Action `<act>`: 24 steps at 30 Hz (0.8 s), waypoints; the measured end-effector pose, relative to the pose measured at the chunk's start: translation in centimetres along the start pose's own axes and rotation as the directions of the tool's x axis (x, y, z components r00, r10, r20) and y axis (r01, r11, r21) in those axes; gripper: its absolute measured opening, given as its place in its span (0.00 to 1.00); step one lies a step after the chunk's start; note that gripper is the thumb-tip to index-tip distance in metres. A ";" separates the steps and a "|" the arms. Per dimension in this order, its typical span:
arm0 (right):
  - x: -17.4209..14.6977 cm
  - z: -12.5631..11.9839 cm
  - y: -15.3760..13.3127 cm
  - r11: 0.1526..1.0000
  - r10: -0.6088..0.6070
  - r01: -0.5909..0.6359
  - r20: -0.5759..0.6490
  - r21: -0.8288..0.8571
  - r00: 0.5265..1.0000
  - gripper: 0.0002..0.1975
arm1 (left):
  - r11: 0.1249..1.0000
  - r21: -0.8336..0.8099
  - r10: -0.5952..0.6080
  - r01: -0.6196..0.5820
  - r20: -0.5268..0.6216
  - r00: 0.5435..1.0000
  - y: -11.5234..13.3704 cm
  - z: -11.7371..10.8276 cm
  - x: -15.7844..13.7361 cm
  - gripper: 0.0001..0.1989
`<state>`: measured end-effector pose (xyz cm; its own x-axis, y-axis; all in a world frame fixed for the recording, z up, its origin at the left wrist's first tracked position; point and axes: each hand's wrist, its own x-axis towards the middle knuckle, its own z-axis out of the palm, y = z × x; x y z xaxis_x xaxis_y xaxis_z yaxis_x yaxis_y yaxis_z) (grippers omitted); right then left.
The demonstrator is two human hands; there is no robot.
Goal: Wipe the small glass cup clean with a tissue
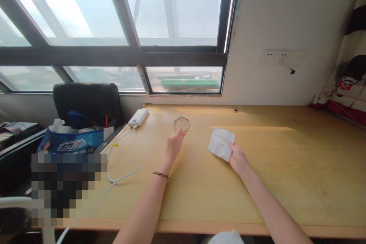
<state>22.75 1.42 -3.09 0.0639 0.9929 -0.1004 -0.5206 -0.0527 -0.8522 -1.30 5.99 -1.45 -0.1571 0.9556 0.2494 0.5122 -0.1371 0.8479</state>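
Observation:
A small clear glass stands on the yellow wooden desk, toward the window. My left hand reaches out to it, fingertips at its near rim; whether they grip it I cannot tell. A thin bracelet circles that wrist. To the right, my right hand holds a crumpled white tissue by its near edge, with the tissue lying on the desk.
A white power bank with a white cable lies at the desk's left. Left of the desk, a black chair holds a blue bag. Wall sockets sit above the desk, and patterned fabric hangs at far right.

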 end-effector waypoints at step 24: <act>0.0 -0.5 1.4 0.955 0.030 -0.061 -0.111 -0.292 0.993 0.12 | 0.754 -0.078 0.636 -0.652 0.337 0.694 3.2 6.5 -6.7 0.19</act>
<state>22.44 1.26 -4.55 0.1422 0.9729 -0.1821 -0.2526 -0.1422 -0.9571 6.90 0.87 -3.48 0.5012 0.6644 0.5544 0.4228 -0.7471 0.5129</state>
